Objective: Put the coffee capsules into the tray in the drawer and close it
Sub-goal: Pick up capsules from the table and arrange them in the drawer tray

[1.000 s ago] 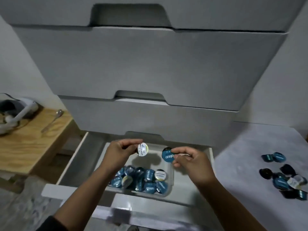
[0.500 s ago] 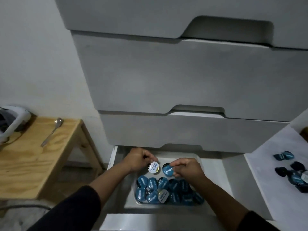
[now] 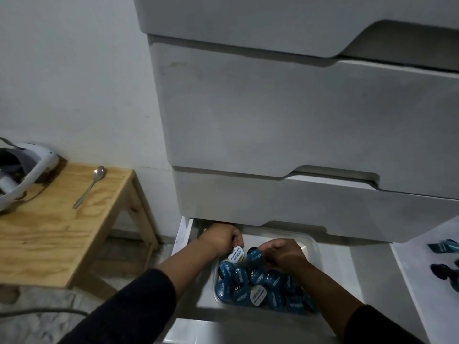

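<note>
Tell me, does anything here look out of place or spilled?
Nothing is spilled. A few capsules lie loose on the white surface at the right, outside the tray, and a spoon lies alone on the wooden table.

Single head-worn view, looking forward and steeply down, close over the open bottom drawer (image 3: 357,264), wide-angle

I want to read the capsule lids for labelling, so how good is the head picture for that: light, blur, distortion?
Head view: dim, flat light with a grey cast; the tray sits in the shade of the drawers above. Lid print on the white-lidded capsule in the left hand is only partly readable, and so is that on the blue capsule in the right hand. The wide lens bends the drawer fronts.
</note>
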Available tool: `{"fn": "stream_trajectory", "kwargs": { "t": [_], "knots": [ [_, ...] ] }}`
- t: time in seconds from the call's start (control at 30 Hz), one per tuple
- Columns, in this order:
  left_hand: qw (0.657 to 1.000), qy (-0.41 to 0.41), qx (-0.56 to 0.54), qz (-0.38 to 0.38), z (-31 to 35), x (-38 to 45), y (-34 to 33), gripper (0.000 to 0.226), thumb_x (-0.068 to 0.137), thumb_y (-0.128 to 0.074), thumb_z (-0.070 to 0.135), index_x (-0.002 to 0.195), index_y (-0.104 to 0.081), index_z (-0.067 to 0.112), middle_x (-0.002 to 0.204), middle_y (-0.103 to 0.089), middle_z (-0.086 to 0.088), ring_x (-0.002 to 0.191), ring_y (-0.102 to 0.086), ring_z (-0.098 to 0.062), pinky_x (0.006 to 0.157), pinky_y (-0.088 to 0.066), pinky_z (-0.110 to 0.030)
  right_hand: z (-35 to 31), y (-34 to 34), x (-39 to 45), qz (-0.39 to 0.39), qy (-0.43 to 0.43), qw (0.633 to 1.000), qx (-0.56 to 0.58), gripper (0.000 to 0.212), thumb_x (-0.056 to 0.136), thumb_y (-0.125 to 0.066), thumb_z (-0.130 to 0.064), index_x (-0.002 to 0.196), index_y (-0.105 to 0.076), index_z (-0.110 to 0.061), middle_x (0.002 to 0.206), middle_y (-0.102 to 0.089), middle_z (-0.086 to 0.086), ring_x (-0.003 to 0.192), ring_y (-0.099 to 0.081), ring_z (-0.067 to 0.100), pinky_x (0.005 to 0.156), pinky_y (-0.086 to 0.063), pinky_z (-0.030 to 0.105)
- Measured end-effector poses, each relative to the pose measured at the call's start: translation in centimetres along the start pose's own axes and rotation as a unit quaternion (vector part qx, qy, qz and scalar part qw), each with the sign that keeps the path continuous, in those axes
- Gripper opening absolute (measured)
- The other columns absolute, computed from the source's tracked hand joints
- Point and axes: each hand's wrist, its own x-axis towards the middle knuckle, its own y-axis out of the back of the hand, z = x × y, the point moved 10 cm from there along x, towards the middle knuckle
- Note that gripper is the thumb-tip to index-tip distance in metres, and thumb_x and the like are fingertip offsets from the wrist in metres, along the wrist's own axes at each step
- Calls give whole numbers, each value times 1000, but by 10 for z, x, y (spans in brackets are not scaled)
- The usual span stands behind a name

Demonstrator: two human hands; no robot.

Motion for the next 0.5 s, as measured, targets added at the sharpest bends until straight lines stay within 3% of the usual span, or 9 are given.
{"fn": "stream_trajectory", "kwargs": {
  "t": [0.17, 0.3, 0.5],
  "knots": [
    [999, 15, 45, 0, -3, 2, 0, 27, 88, -51, 2, 98, -70, 18, 107, -70, -2, 94, -64, -17, 84, -50, -26, -5, -11, 2, -19, 14, 1000, -16, 14, 77, -69, 1, 68, -73, -10, 77, -72, 17, 68, -69, 26, 64, -59, 32],
    [998, 15, 67, 11, -5, 0, 4, 25, 87, -55, 4, 98, -71, 20, 110, -69, -1, 100, -63, -17, 84, -45, -21, -6, -15, 3, -12, 11, 999, -31, 12, 73, -72, -1, 68, -73, -12, 80, -73, 16, 76, -70, 30, 73, -59, 36],
    [997, 6, 78, 20, -4, -6, 8, 24, 83, -59, 2, 96, -73, 16, 106, -72, -3, 98, -66, -18, 88, -48, -23, -8, -19, 1, -27, 29, 998, -46, 13, 68, -76, -1, 66, -72, -13, 73, -72, 9, 68, -67, 20, 63, -56, 25]
  ]
}}
